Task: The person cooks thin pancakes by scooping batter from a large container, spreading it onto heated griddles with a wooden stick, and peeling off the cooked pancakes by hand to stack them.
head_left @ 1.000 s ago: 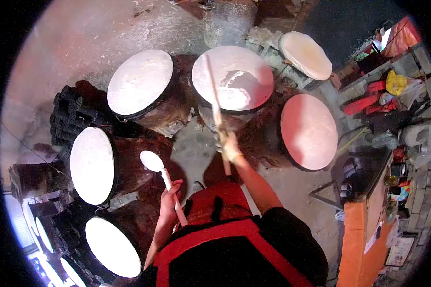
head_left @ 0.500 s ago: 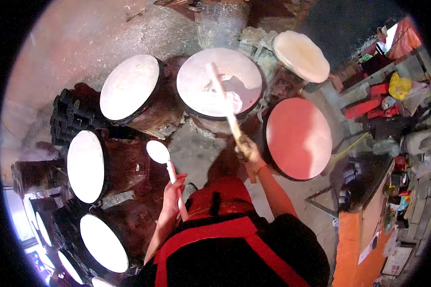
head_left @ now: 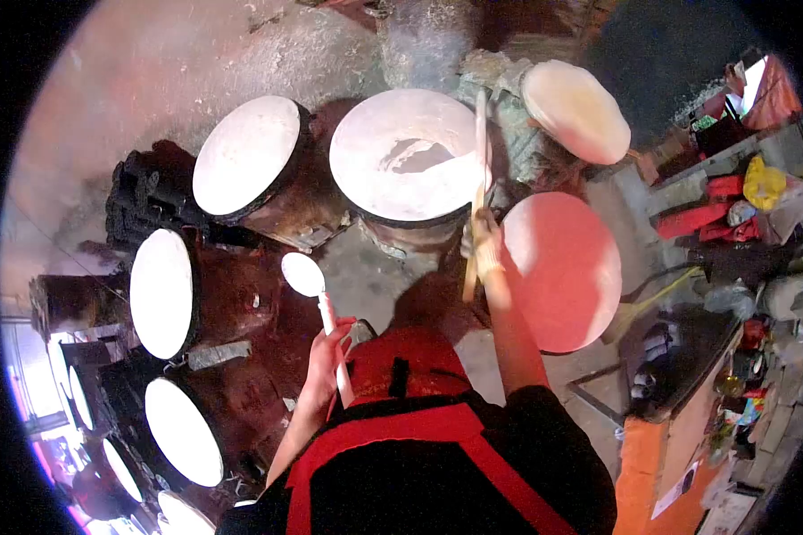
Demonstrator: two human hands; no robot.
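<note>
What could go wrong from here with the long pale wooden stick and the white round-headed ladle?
Stick strike: the long pale wooden stick in the right hand overlaps the right edge of the dark-rimmed, white-topped round container; a swing could knock that rim.
Arm contact: the right forearm passes close to the pink-lit round surface and might brush it.
Drips: the white round-headed ladle in the left hand could drip if wet; I can't tell.

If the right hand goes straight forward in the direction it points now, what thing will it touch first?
Probably the near right edge of the middle round container. The right hand and its long stick point that way, though their height above it is unclear.
</note>
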